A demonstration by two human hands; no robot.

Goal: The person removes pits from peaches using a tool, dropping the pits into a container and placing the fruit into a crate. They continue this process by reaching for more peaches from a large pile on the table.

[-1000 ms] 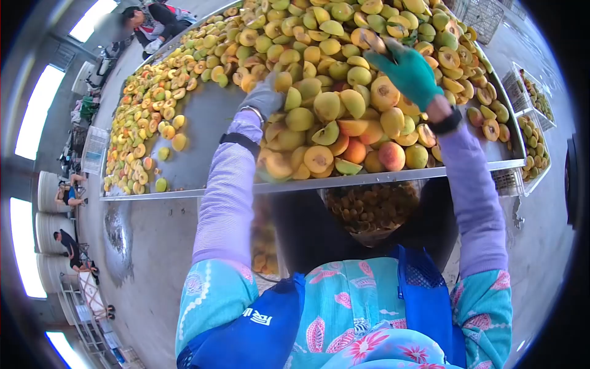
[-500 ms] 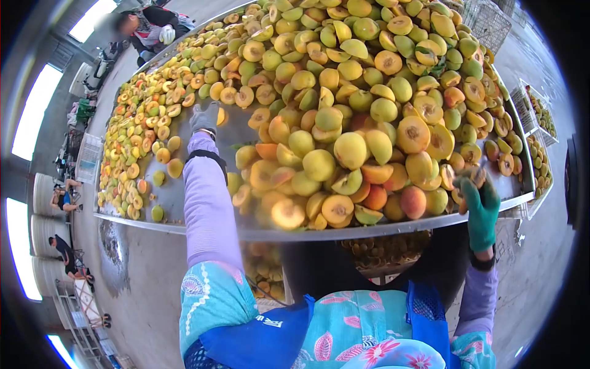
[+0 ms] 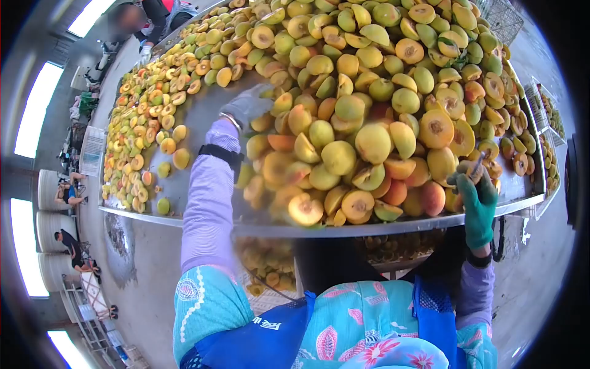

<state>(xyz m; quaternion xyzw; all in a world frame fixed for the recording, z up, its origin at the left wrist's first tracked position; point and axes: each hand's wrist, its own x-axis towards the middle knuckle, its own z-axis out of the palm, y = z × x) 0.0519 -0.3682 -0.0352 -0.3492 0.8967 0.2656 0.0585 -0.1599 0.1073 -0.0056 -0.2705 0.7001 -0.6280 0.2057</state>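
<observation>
My left hand [image 3: 246, 106], in a grey glove, reaches over the metal table to the near-left edge of a big heap of halved peaches [image 3: 340, 158]. Its fingers are stretched out and touch fruit there, with nothing visibly gripped. At the table's right front edge my right hand [image 3: 476, 200], in a green glove, is closed around a small brownish tool [image 3: 477, 167] with a thin tip; its exact kind is not clear. Peach halves lie close beside that hand, many cut side up with the brown centre showing.
The metal table [image 3: 203, 126] has a raised rim along its front. More peach pieces [image 3: 147, 117] spread over its left side. A co-worker's gloved hand [image 3: 145, 55] is at the far left edge. Fruit-filled crates [image 3: 549, 163] stand at right; more fruit [image 3: 267, 264] sits below the table.
My left hand has moved right, from the bare metal to the heap's edge. My right hand stays near the front corner, the tool now more visible. The co-worker's hand has reached to the table.
</observation>
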